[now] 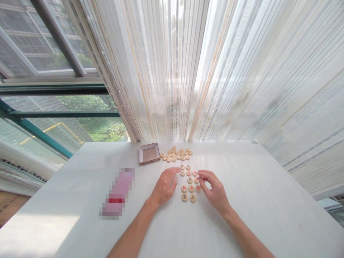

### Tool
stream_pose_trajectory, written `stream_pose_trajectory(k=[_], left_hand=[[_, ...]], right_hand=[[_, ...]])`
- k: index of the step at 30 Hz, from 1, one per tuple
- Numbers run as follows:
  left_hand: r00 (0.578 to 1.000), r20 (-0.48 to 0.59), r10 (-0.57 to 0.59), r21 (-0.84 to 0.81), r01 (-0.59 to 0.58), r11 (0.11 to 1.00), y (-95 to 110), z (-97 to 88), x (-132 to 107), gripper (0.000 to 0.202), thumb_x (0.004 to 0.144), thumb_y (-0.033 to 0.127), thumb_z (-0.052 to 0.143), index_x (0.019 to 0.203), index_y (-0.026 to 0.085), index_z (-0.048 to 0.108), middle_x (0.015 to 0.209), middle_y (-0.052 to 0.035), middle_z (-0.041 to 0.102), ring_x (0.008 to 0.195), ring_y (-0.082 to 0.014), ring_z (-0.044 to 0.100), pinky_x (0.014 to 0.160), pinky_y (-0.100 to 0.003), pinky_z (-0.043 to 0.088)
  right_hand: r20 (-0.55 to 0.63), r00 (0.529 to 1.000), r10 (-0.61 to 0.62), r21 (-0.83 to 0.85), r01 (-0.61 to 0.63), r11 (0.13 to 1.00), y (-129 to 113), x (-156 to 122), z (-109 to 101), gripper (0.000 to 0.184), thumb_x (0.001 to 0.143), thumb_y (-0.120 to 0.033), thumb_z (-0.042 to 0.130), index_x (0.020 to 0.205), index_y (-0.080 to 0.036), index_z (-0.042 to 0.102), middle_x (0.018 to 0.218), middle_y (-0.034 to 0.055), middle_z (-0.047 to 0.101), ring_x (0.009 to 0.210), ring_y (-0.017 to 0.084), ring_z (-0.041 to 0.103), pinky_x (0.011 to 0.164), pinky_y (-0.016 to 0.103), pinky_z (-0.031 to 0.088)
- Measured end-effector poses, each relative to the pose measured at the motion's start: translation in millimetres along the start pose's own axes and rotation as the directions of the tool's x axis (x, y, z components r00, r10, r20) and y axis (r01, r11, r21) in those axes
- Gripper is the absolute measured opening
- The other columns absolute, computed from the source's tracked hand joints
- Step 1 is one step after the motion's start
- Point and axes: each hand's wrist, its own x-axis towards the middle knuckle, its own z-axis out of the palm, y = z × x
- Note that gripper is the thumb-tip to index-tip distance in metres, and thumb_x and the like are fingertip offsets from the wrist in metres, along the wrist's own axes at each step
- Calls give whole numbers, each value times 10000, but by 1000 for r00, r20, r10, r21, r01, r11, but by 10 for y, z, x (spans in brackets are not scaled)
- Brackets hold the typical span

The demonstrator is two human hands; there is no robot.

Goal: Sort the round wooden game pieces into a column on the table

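1. Round game pieces sit in five short rows between the two hands, about midway between the table's left and right edges. They are flat, thick discs that look like pale wood.
2. Some tops have red signs and some have black ones. In the row of three nearest the person, the red signs look like 帥, 兵 and 兵. The black signs are too small to read surely.
3. The left hand is curved, with a gap between thumb and fingers. Its fingertips are right by the far-left pieces. It seems to hold nothing; I cannot tell if it touches one.
4. The right hand has bent fingers, with the thumb near the first finger. They are at the right-hand pieces, but I cannot tell if they grip one.
5. More discs, with plain tops, lie bunched near the table's far edge.
6. Just left of them is an open box, with pale sides inside and a brown floor.
7. A long pink thing, all blurry squares, lies toward the left edge.
8. The table is white and smooth.
9. Thin, stripy curtains hang behind the far edge.
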Motion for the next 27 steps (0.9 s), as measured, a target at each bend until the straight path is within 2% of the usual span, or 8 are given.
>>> stream_pose_trajectory(k=[4, 6, 8, 10, 12, 15, 20, 27], left_hand=[[993, -28, -113, -87, 110, 990, 53, -51, -88, 233, 1021, 167, 504, 1157, 237, 680, 1067, -49, 758, 974, -210, 716, 875, -359, 592], [988, 14, -151, -101, 152, 983, 96, -67, -121, 206, 1019, 178, 521, 1130, 239, 684, 969, -25, 756, 827, -180, 708, 743, -306, 580], [987, 49, -155, -97, 159, 982, 141, -78, -132, 184, 1018, 190, 537, 1113, 243, 685, 954, -17, 750, 758, -166, 684, 702, -296, 564], [991, 74, -113, -98, 120, 988, 182, -86, -124, 167, 1009, 195, 566, 1116, 243, 683, 1006, -30, 747, 809, -178, 684, 755, -316, 569], [992, 117, -39, -101, 51, 994, 215, -92, -110, 186, 986, 199, 617, 1153, 246, 683, 1079, -47, 748, 958, -215, 684, 870, -361, 565], [982, 188, 27, -104, -7, 995, 246, -91, -97, 228, 950, 192, 676, 1170, 248, 693, 1157, -59, 743, 1064, -247, 662, 960, -411, 535], [971, 240, 23, -101, 1, 995, 266, -76, -105, 169, 924, 186, 709, 1082, 245, 717, 1147, -51, 743, 1034, -246, 664, 944, -418, 522], [969, 246, 20, -72, -2, 997, 275, -83, -110, 151, 905, 177, 734, 1041, 242, 722, 1128, -34, 752, 1018, -231, 665, 926, -396, 523]], right_hand=[[30, 997, 65, 85, -67, 994, -8, -16, 18, 198, 1028, -336, 605, 1169, -246, 711, 1116, 92, 757, 944, 257, 780, 841, 418, 678], [65, 995, 77, 121, -85, 989, -35, -26, 27, 179, 1022, -328, 617, 1152, -249, 712, 1066, 72, 770, 906, 247, 796, 834, 403, 685], [93, 995, 47, 127, -58, 990, -71, -36, 38, 162, 1018, -308, 623, 1134, -257, 725, 1070, 67, 759, 930, 245, 792, 831, 389, 688], [97, 995, -1, 116, -10, 993, -103, -47, 49, 172, 1019, -278, 615, 1143, -268, 733, 1091, 70, 736, 957, 240, 783, 831, 379, 689], [82, 996, -34, 110, 25, 994, -119, -56, 58, 191, 1021, -251, 605, 1162, -274, 731, 1103, 72, 713, 956, 233, 781, 824, 372, 692], [52, 998, -39, 102, 33, 994, -111, -58, 58, 190, 1020, -238, 606, 1163, -275, 724, 1100, 70, 699, 958, 234, 784, 832, 379, 696], [-7, 1000, -8, 72, 9, 997, -70, -30, 29, 193, 1024, -260, 612, 1182, -275, 721, 1126, 73, 696, 958, 238, 782, 846, 396, 699], [-74, 997, 22, 38, -19, 999, -33, -5, -31, 175, 1024, -281, 620, 1171, -271, 714, 1138, 75, 693, 992, 248, 770, 875, 416, 689]])
